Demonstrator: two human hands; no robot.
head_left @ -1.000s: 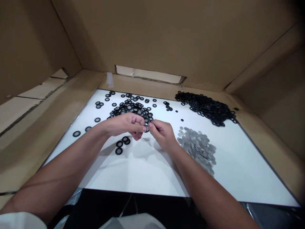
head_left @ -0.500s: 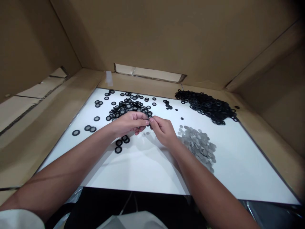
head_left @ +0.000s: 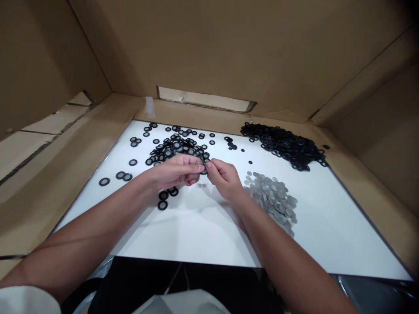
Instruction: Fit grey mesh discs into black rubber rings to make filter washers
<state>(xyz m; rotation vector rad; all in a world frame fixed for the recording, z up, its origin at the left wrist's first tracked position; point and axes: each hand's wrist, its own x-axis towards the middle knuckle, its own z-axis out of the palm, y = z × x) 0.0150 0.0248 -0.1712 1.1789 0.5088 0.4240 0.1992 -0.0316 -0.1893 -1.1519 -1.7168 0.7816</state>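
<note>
My left hand [head_left: 181, 169] and my right hand [head_left: 224, 176] meet above the white board, fingertips almost touching. Pinched between both thumbs and fingers is a small black ring [head_left: 204, 171], mostly covered by the fingers; a paler middle seems to show in it. Just behind my left hand lies a heap of black rings with grey discs in them [head_left: 176, 146]. To the right of my right hand spreads a pile of loose grey discs [head_left: 275, 198]. Two or three rings with grey centres [head_left: 163, 205] rest below my left wrist.
A large pile of plain black rings [head_left: 284, 146] sits at the back right, partly over the edge of the white board [head_left: 203, 231]. Cardboard walls [head_left: 229, 48] enclose the board at the back and sides. Scattered rings [head_left: 104, 182] lie at the left.
Both hands stay nearly in place, with a slight shift of the fingers. The black ring between the fingertips shows a little more now.
</note>
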